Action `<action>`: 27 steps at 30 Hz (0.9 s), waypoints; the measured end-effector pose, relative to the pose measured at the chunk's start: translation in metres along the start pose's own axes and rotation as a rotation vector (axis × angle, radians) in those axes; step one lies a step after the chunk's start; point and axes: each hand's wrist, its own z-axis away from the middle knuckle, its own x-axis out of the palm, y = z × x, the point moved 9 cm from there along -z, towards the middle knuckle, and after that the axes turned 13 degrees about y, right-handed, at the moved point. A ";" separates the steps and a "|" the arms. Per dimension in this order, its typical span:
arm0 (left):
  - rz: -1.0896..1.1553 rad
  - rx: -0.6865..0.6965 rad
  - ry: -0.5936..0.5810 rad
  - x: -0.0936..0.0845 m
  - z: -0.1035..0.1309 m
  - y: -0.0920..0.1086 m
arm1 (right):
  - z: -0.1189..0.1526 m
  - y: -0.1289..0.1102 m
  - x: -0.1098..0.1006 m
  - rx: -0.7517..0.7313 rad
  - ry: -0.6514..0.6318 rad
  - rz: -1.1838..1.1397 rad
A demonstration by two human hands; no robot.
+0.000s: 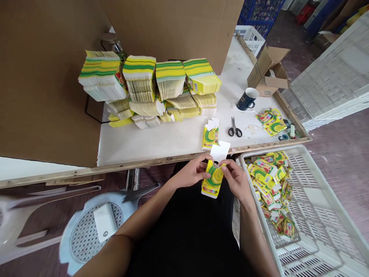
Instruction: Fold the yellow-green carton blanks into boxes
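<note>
I wear the one camera on my head, so it looks forward and steeply down over my black-clothed torso (pixel 184 234) at 6 o'clock. It looks from close above my left hand (pixel 190 172) and right hand (pixel 237 180), between 4 and 6 o'clock, and takes in the white tabletop (pixel 173 143) toward 12, the plastic crate (pixel 317 198) at 4 and the stool (pixel 82 229) near 8.

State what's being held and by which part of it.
A yellow carton: the left grip holds its left side, the right grip its upper right corner, below the raised white flap.
</note>
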 end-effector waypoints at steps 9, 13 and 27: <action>-0.071 0.014 -0.001 0.005 -0.001 0.001 | 0.001 0.020 -0.008 0.101 0.166 -0.187; -0.102 0.081 0.028 0.002 -0.003 0.000 | -0.003 0.017 -0.016 0.052 0.191 -0.113; -0.401 0.216 0.089 0.003 -0.002 0.009 | -0.003 0.030 -0.005 0.179 0.082 0.083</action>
